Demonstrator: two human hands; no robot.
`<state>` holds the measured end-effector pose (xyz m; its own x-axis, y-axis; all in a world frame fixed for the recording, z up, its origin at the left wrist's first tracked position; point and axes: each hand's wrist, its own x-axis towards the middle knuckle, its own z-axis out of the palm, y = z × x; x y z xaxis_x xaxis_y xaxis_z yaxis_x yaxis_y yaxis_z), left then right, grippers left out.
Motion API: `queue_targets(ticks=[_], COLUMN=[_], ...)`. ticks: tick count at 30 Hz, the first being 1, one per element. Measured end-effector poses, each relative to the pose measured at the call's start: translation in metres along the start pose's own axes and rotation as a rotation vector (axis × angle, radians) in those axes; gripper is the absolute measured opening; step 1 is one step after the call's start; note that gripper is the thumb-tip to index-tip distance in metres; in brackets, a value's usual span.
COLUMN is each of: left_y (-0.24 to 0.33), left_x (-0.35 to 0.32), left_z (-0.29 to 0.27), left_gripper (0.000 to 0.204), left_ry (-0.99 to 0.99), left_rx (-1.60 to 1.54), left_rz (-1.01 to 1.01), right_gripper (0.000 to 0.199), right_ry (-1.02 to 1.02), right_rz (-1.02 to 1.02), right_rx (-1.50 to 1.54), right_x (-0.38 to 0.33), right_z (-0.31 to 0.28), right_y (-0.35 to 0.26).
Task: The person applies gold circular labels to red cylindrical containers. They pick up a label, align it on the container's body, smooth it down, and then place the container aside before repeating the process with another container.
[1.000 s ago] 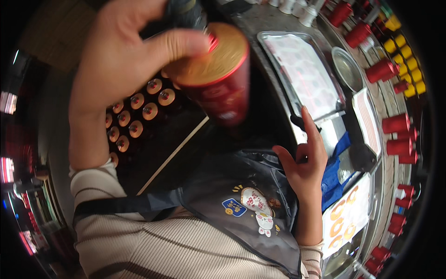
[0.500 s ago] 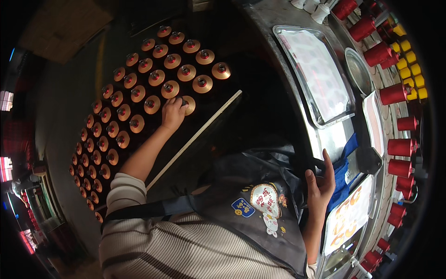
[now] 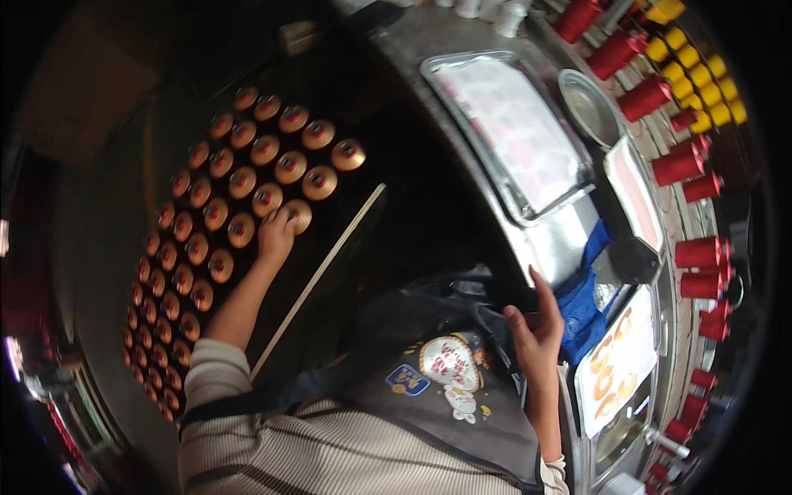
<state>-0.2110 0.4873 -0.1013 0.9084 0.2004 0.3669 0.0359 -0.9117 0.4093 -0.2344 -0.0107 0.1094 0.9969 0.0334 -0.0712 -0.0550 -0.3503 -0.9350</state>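
At the near edge of a dark surface, my left hand (image 3: 278, 237) has its fingers closed around the middle knob of a gold disc (image 3: 299, 216). The disc is round and slightly conical. Several rows of similar gold discs (image 3: 290, 167) with red and dark centres spread out beyond and to the left. My right hand (image 3: 540, 337) is raised over my dark apron (image 3: 412, 330), beside a blue cloth (image 3: 582, 315). Its thumb and fingers are apart and nothing is in it.
A pale wooden strip (image 3: 318, 279) lies slanted beside the discs. On the metal counter (image 3: 551, 243) are a tray with a pinkish-white sheet (image 3: 513, 132), a round metal bowl (image 3: 590, 107) and a white sheet with orange curved shapes (image 3: 612, 375). Red cylinders (image 3: 678, 163) line the far right.
The whole view has shifted, so everything appears farther left and lower. My left hand stays on the same disc, and my right hand keeps its spread pose.
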Motion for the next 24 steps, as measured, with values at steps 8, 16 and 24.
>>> queue_targets(ticks=[8,16,24], left_y=[0.022,0.352,0.386], left_x=[0.031,0.144,0.166], left_z=[-0.03,-0.045,-0.039], left_gripper=[0.018,0.024,0.025], left_ry=[0.231,-0.182,-0.519], left_rx=[-0.439,-0.301,-0.26], left_rz=[-0.151,0.789,0.898], right_gripper=[0.032,0.043,0.038], right_ry=[0.108,0.1,0.335], right_rz=[0.271,0.287,0.199], right_rx=[0.602,1.171,1.091], right_x=[-0.009,-0.032,-0.09], right_z=[-0.059,-0.087,-0.103], right_y=[-0.01,0.006,0.025])
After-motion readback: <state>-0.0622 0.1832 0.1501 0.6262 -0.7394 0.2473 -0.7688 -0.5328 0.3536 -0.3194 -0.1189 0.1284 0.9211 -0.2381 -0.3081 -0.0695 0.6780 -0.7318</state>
